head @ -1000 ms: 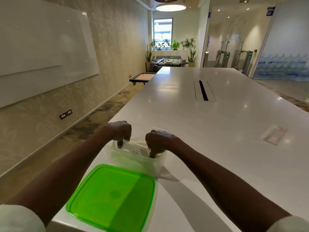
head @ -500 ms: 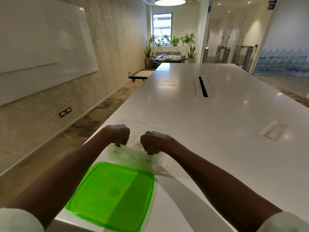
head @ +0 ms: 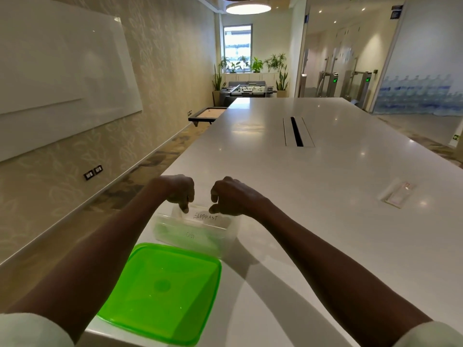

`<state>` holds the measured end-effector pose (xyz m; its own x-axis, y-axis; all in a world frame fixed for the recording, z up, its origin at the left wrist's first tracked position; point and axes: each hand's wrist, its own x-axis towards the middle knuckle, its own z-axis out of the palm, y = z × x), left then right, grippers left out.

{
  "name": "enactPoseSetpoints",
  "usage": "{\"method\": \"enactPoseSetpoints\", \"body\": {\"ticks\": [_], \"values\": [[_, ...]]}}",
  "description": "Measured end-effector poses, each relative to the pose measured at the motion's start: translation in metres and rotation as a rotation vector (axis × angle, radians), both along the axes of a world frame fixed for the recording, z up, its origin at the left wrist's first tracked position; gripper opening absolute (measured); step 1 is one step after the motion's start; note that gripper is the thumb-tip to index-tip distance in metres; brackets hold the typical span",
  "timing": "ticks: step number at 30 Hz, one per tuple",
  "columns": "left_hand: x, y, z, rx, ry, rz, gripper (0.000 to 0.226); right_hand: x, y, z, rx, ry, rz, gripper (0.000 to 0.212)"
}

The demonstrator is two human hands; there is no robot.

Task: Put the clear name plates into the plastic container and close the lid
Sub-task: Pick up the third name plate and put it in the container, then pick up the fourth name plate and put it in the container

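A clear plastic container [head: 160, 234] stands near the white table's left edge. Inside it stands a clear name plate [head: 206, 217] with "ELEPHANT" written on it; another plate lies lower in the container. My left hand [head: 176, 190] has curled fingers touching the plate's left top corner. My right hand [head: 230, 195] pinches its right top corner from above. The green lid [head: 161, 289] lies flat on the table just in front of the container. One more clear name plate [head: 398, 192] lies on the table far to the right.
The long white table [head: 313, 196] has a cable slot [head: 297, 131] in its middle. Its left edge runs close beside the container and lid, with the floor below. A whiteboard [head: 57, 71] hangs on the left wall.
Both hands have risen slightly above the container's rim. The plate between them now stands with its "ELEPHANT" label showing. The camera has tilted a little.
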<state>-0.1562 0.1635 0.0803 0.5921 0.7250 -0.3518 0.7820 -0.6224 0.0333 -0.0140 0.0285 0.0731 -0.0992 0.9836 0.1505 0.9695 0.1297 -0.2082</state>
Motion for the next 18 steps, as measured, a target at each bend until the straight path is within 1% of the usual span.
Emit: {"method": "enactPoseSetpoints", "body": {"ticks": [2,6,8,12,14,18], "values": [[0.007,-0.005,0.005,0.056,-0.139,-0.026,0.039,0.011,-0.006,0.005,0.059,0.036,-0.055,0.029],[0.035,-0.026,0.013,0.107,-0.432,-0.07,0.034,0.038,-0.025,0.009,0.155,0.063,-0.161,0.022],[0.055,-0.039,0.013,0.142,-0.543,-0.101,0.031,0.052,-0.037,0.009,0.201,0.075,-0.212,0.02],[0.097,-0.065,0.006,0.168,-0.687,-0.17,0.025,0.086,-0.063,0.006,0.261,0.075,-0.323,0.018],[0.118,-0.078,-0.001,0.146,-0.754,-0.176,0.023,0.104,-0.078,0.003,0.275,0.089,-0.382,0.017],[0.159,-0.103,-0.015,0.079,-0.815,-0.195,0.016,0.141,-0.111,-0.004,0.278,0.118,-0.501,0.014]]}}
